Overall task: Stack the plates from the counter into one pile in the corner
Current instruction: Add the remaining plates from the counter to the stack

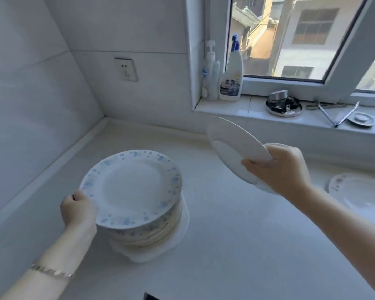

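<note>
A pile of several plates (pixel 160 230) stands on the white counter (pixel 236 245), left of centre. Its top plate (pixel 132 187) is white with blue speckles on the rim. My left hand (pixel 78 210) grips that speckled plate's near-left rim, and the plate sits slightly tilted on the pile. My right hand (pixel 284 167) holds a plain white plate (pixel 232 144) in the air to the right of the pile, tilted steeply with its underside toward me. One more plate (pixel 364 193), with small coloured specks, lies flat on the counter at the right edge.
Tiled walls meet in a corner (pixel 104 116) behind the pile. On the window sill (pixel 236 110) stand a pump bottle (pixel 210 72) and a spray bottle (pixel 231 72), plus a metal dish (pixel 283 105) and tongs (pixel 333 113). A wall socket (pixel 126 69) sits above the counter.
</note>
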